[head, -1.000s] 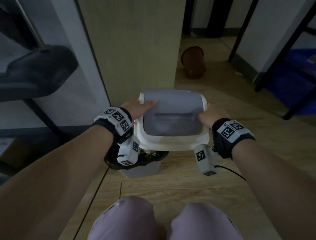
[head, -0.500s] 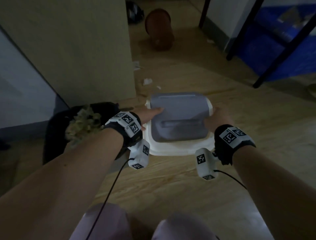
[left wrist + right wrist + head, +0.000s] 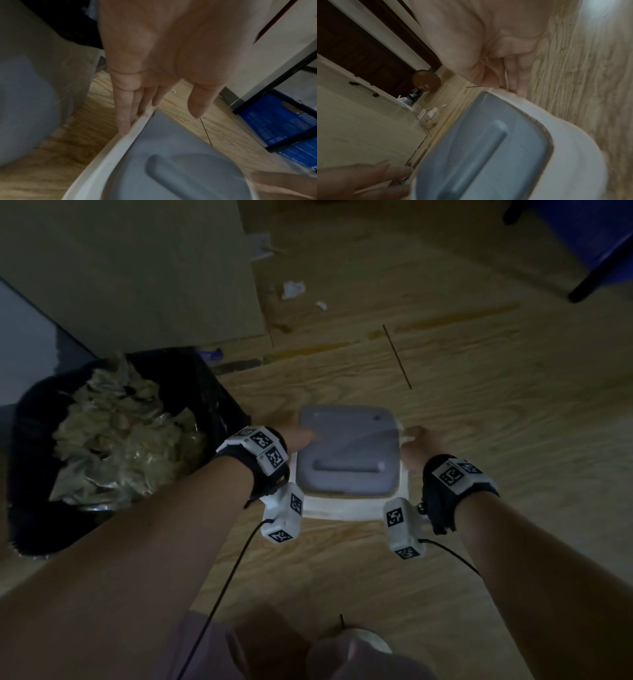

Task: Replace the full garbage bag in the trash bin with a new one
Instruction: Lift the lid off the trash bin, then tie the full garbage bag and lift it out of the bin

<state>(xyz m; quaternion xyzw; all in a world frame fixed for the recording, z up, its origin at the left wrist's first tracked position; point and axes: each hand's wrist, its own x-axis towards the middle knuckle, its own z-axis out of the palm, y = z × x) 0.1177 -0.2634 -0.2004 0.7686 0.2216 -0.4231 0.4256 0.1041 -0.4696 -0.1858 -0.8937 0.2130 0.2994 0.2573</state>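
White plastic runs under both hands: the frame of the bin lid (image 3: 346, 510), with its grey swing flap (image 3: 347, 453) in the middle. The left hand (image 3: 301, 438) lies along the lid's left edge with fingers (image 3: 123, 115) straight against the rim and the thumb out over the flap, an open, steadying touch and not a clasp. The right hand (image 3: 419, 440) meets the right edge; its fingers (image 3: 513, 79) bend down over the rim, but the blurred wrist view leaves it unclear whether they really clamp it.

A second ago the lid sat up on the bin between these hands; half a second ago it was already off and to the right. Now it is low over the wooden floor (image 3: 479, 440), at or just above the boards, to the right of the bin. So the lid step looks all but done, and the bag is reachable.

The trash bin (image 3: 27, 440) stands at the left, beside the cabinet panel (image 3: 137, 268), just beyond the left wrist. Its black garbage bag (image 3: 219, 402) lines it and is folded over the rim, heaped to the top with crumpled pale wrappers and paper (image 3: 120, 433). A few paper scraps (image 3: 293, 289) lie on the floor by the cabinet's corner. No fresh bag is in view.
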